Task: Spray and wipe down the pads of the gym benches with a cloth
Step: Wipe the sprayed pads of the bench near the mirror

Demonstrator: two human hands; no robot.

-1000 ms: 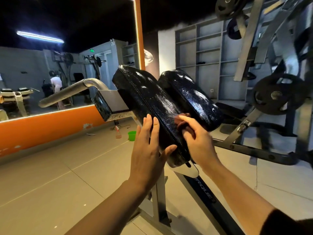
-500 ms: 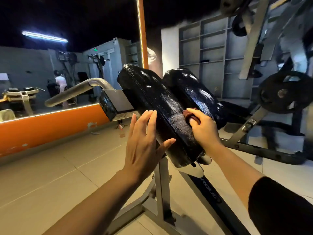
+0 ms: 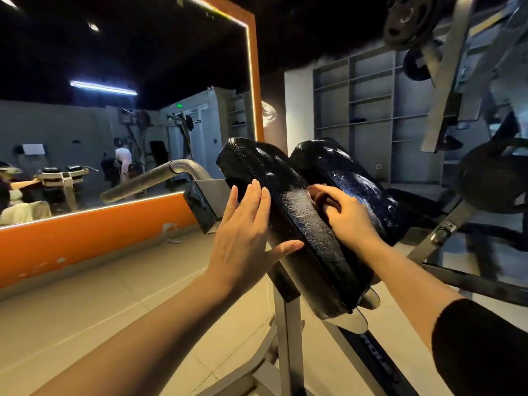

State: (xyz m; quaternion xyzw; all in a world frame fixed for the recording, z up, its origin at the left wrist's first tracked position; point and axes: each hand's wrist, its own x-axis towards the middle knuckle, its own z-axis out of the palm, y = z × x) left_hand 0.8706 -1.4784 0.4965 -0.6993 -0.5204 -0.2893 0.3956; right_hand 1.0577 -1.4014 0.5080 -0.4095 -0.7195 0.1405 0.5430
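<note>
Gripping a bunched reddish-brown cloth point(image 3: 321, 195), the right hand point(image 3: 350, 217) presses it into the gap between two glossy black bench pads, its fingers curled over the fabric so only a small fold shows past the knuckles. Directly left of that grip lies the nearer pad point(image 3: 288, 221), tilted with its far end raised, and a dull, streaked patch marks its surface right beside the cloth. On the far side of this pad from the grip, the left hand point(image 3: 245, 232) rests flat against the pad's outer edge, fingers straight and together, thumb spread underneath, holding nothing. Just right of the grip, touching the back of the wiping hand, sits the second pad point(image 3: 351, 172), shiny with wet highlights. Below the grip, a grey metal post point(image 3: 288, 332) carries the pads over a pale tiled floor point(image 3: 85, 310). Further left, beyond the resting hand, a curved steel handle point(image 3: 154, 178) sticks out in front of an orange-framed wall mirror point(image 3: 100, 221). Off to the right of the grip stand blurred weight plates point(image 3: 494, 178).
</note>
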